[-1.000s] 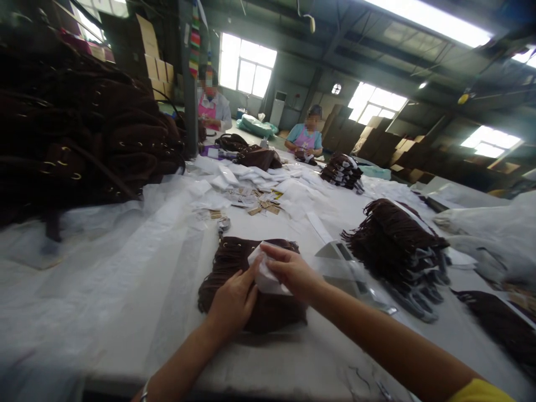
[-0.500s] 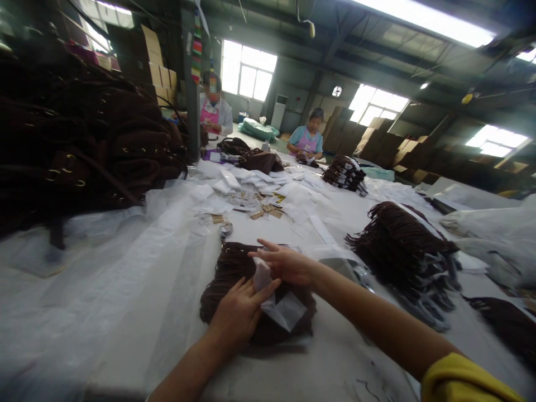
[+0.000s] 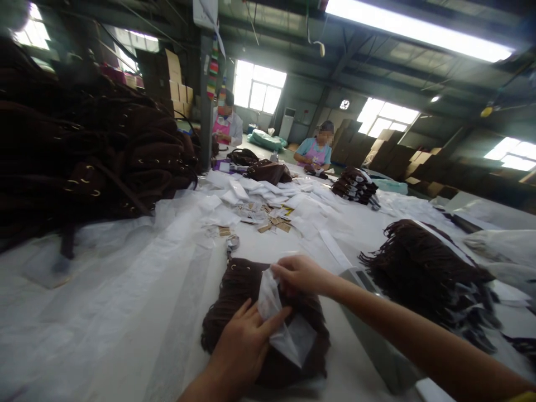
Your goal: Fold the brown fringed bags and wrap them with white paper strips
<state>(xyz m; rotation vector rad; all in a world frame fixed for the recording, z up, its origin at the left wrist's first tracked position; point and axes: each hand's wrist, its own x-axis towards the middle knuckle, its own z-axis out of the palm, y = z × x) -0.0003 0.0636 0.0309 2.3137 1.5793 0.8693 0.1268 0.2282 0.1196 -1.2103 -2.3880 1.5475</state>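
Note:
A dark brown fringed bag (image 3: 243,279) with metal eyelets lies flat on the white table in front of me. On top of it is a crumpled, translucent white sheet (image 3: 288,340), thin paper or plastic; I cannot tell which. My left hand (image 3: 247,346) rests on the bag with fingers apart, its thumb stretched across the sheet. The sheet's upper end is pinched in my right hand (image 3: 299,274), whose fingertips are partly hidden. Beyond the bag's upper left corner, a small wrapped metal fitting (image 3: 232,243) is attached or touching.
Brown bags form a large heap (image 3: 138,151) at left. Fringed pieces are stacked (image 3: 419,257) at right, with another stack (image 3: 355,186) farther back. White packets (image 3: 259,192) and brown tags (image 3: 274,223) lie mid-table. A grey object (image 3: 372,329) sits under my right forearm. Two people (image 3: 316,148) work opposite.
My right hand has gone from loosely spread fingers to a pinch on the sheet's upper end, which now stands up more. My left hand stays on the bag. The view has shifted slightly.

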